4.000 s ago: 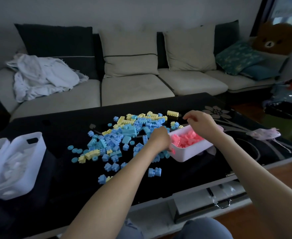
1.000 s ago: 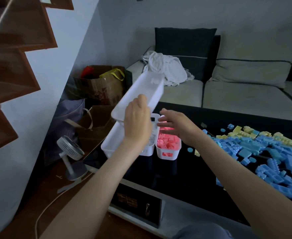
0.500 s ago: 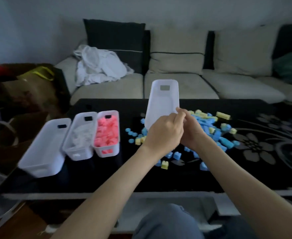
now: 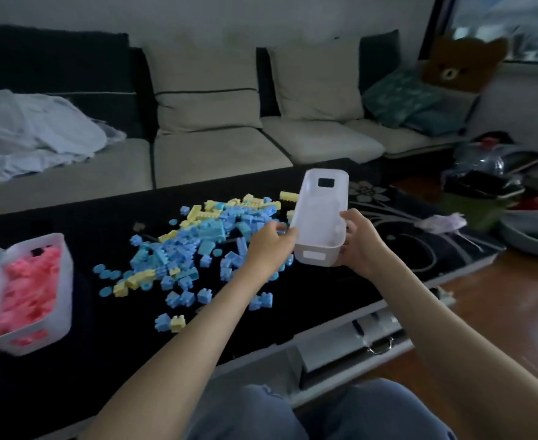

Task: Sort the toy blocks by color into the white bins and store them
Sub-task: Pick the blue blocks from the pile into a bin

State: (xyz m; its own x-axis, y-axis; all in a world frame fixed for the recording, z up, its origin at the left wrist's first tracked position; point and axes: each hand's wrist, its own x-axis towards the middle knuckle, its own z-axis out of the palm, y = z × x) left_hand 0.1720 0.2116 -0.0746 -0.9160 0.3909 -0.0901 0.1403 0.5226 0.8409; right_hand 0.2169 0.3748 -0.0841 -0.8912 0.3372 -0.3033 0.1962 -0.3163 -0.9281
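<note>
Clasping a rounded white bin (image 4: 321, 214) with cut-out handle slots at both ends: left hand (image 4: 269, 246) and right hand (image 4: 361, 241).

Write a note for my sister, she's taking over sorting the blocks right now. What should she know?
The left hand grips the near left corner of the empty white bin; the right hand grips its near right side.
The blue and yellow blocks lie mixed in a pile on the black table, beside that bin.
Done: the pink blocks are in their own bin at the table's left end.
Left: sort blue and yellow into separate bins, then store them.
</note>
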